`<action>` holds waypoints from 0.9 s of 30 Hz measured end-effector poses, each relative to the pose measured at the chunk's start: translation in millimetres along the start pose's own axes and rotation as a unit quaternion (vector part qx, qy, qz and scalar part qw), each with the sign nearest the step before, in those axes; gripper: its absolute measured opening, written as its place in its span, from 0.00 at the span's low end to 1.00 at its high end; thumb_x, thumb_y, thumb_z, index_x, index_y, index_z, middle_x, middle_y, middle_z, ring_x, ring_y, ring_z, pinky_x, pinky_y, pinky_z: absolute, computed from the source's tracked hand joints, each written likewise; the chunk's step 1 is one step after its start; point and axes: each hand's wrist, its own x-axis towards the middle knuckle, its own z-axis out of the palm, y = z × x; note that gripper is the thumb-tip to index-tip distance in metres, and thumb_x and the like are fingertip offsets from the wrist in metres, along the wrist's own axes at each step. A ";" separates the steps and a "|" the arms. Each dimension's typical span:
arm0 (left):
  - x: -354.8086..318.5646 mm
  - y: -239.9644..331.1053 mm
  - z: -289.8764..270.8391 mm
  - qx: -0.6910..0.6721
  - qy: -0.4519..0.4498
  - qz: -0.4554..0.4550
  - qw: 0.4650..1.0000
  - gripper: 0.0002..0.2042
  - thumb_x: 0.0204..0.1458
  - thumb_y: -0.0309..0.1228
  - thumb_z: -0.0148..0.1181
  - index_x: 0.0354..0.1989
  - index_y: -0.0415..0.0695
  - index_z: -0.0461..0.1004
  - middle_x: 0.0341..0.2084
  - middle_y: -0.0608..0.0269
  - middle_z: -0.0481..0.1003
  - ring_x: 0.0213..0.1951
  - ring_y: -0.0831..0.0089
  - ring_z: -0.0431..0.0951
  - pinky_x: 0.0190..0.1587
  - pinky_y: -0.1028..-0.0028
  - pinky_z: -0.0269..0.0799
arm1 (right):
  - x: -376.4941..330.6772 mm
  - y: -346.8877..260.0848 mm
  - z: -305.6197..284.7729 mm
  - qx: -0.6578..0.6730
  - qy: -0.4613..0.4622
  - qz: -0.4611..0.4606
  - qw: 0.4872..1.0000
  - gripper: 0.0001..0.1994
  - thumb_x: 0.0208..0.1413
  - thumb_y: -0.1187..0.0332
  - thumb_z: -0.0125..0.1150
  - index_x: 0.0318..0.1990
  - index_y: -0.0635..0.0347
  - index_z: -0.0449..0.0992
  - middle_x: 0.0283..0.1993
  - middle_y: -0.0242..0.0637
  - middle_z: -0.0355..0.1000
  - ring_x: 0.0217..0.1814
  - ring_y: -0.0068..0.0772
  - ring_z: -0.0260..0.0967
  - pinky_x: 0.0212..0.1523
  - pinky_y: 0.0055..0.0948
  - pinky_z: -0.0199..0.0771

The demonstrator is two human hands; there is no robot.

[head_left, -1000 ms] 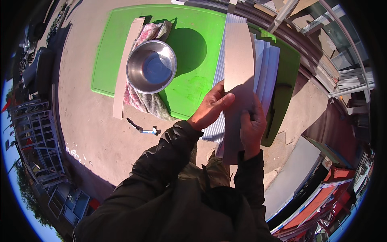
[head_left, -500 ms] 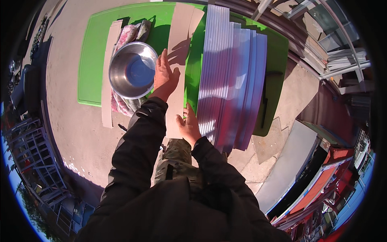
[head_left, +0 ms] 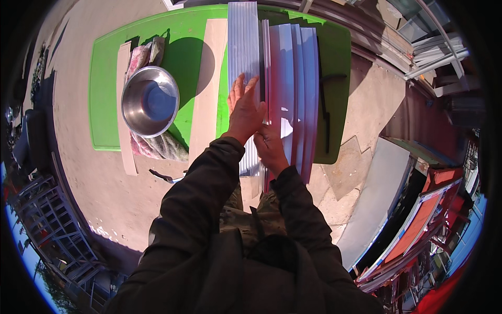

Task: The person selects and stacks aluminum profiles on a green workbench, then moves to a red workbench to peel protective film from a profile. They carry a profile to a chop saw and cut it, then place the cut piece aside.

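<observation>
A long translucent ribbed plastic panel [head_left: 243, 47] lies lengthwise before me on a green table [head_left: 107, 104]. My left hand [head_left: 244, 116] rests across it, fingers stretched out and apart, thumb toward its right edge. Just below and right, my right hand [head_left: 272, 150] has its fingers curled in at that edge, close to my left wrist; its fingertips are partly hidden. Right of the hands stand several smooth, pale long strips [head_left: 295, 68] side by side, with a narrow dark gap between them and the ribbed panel.
To the left, a steel bowl [head_left: 150, 101] sits on a patterned cloth [head_left: 159, 146] between a narrow tan strip [head_left: 125, 104] and a wider tan board [head_left: 208, 78]. A thin black bar [head_left: 327, 115] lies on the table's right end. White frames [head_left: 439, 63] stand beyond, at right.
Both hands have moved right, from above the tan board onto the ribbed panel. The ribbed panel has shifted left, away from the smooth strips. My view has shifted a little too.
</observation>
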 end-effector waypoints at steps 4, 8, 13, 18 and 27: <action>-5.7 -28.4 -6.5 0.126 -0.064 0.083 0.986 0.25 0.52 0.27 0.58 0.61 0.56 0.71 0.70 0.47 0.53 0.70 0.47 0.53 0.68 0.53 0.50 | 1.5 3.2 -7.7 -0.009 0.156 0.023 0.987 0.14 0.52 0.81 0.59 0.48 0.63 0.75 0.42 0.43 0.72 0.42 0.35 0.72 0.40 0.30 0.75; -6.2 -25.5 3.5 0.152 -0.055 0.054 0.985 0.21 0.55 0.37 0.60 0.59 0.55 0.73 0.71 0.49 0.52 0.72 0.49 0.49 0.70 0.53 0.44 | 15.1 45.8 -7.4 0.044 0.162 0.057 0.984 0.16 0.56 0.72 0.66 0.50 0.66 0.73 0.39 0.39 0.72 0.36 0.30 0.70 0.37 0.26 0.73; -6.0 -22.9 15.6 0.138 -0.023 0.038 0.989 0.26 0.52 0.43 0.65 0.61 0.57 0.70 0.71 0.49 0.52 0.73 0.51 0.44 0.72 0.52 0.36 | 19.4 42.4 -34.9 0.264 0.029 0.258 0.929 0.17 0.60 0.68 0.66 0.53 0.68 0.72 0.32 0.31 0.71 0.27 0.19 0.66 0.24 0.23 0.66; -7.3 -27.0 14.9 0.149 -0.016 0.061 0.987 0.28 0.52 0.39 0.64 0.64 0.58 0.67 0.71 0.49 0.52 0.73 0.50 0.44 0.72 0.50 0.35 | 19.7 31.6 -50.7 0.274 0.032 0.324 0.905 0.16 0.58 0.70 0.66 0.51 0.66 0.73 0.28 0.31 0.70 0.18 0.18 0.61 0.16 0.26 0.59; -7.0 -31.3 9.9 0.144 -0.025 0.066 0.987 0.28 0.52 0.36 0.61 0.65 0.57 0.67 0.70 0.47 0.53 0.73 0.50 0.44 0.72 0.50 0.34 | 21.5 22.5 -47.8 -0.256 0.194 0.133 0.938 0.10 0.53 0.73 0.61 0.43 0.61 0.76 0.37 0.52 0.77 0.38 0.56 0.75 0.39 0.44 0.75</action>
